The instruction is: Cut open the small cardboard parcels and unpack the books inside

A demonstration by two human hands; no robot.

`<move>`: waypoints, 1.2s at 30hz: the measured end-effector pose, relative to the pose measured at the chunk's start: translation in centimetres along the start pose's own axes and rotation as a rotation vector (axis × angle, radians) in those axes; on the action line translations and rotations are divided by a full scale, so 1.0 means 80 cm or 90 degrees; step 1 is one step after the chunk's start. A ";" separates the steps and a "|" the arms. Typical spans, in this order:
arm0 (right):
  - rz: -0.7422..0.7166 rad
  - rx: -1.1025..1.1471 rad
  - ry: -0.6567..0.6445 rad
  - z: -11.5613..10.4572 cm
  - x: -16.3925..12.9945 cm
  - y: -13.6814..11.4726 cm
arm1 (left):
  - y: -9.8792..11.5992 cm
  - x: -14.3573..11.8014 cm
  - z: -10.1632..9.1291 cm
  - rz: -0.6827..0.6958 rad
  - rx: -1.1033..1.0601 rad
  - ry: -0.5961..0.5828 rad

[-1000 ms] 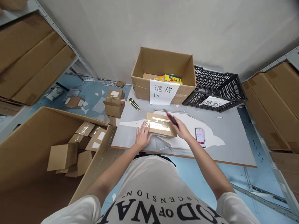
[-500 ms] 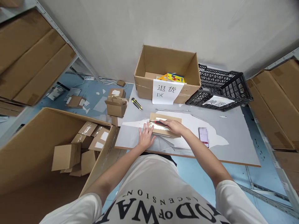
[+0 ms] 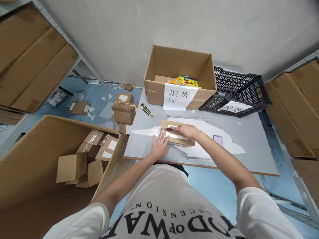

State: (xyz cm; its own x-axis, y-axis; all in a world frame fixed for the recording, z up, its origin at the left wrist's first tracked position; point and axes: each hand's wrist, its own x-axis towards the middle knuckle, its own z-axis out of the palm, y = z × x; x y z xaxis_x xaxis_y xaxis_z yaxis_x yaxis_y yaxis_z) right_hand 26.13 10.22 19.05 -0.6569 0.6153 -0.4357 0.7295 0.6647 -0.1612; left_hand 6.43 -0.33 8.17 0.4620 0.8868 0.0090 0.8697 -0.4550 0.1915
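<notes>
A small taped cardboard box (image 3: 188, 142) lies on the grey table in front of me. My right hand (image 3: 185, 130) is closed round a red and black utility knife (image 3: 168, 129), its tip over the left end of the box's top. With fingers spread, my left hand (image 3: 159, 146) rests against the left front of the same box. A second utility knife (image 3: 146, 110), yellow and black, lies on the table beyond my left hand. To the right of the box is a phone (image 3: 218, 140), partly behind my right forearm.
At the table's back stand an open carton (image 3: 154, 93) with a paper sign and colourful packs inside, and a black plastic crate (image 3: 239, 94). A large carton (image 3: 50, 132) at left holds several small boxes. White paper (image 3: 199, 151) lies under the work. Stacked cartons (image 3: 290, 113) stand right.
My right hand has shifted slightly up with the knife, still over the box's left end. My right forearm now covers part of the phone. The view has moved a little.
</notes>
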 end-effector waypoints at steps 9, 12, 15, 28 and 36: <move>-0.042 -0.108 -0.033 -0.017 0.007 -0.001 | 0.000 0.003 0.011 0.019 -0.017 0.002; -0.050 -0.116 -0.024 -0.019 0.008 -0.004 | 0.002 0.003 0.016 0.001 -0.016 0.001; -0.058 -0.114 -0.019 -0.024 0.009 -0.007 | 0.004 0.005 0.019 -0.010 -0.014 0.001; -0.020 -0.119 -0.056 -0.015 -0.024 0.016 | 0.008 0.009 0.029 -0.041 -0.012 0.015; 0.027 -0.068 -0.070 0.004 -0.090 0.072 | 0.007 0.013 0.037 -0.047 0.003 0.036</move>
State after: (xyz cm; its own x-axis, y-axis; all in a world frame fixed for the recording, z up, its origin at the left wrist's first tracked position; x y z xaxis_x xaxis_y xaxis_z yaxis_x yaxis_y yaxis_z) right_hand 35.15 9.48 20.99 -0.5967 0.5979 -0.5352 0.7280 0.6839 -0.0478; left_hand 7.88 0.09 5.34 0.3862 0.9210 0.0510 0.9019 -0.3886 0.1883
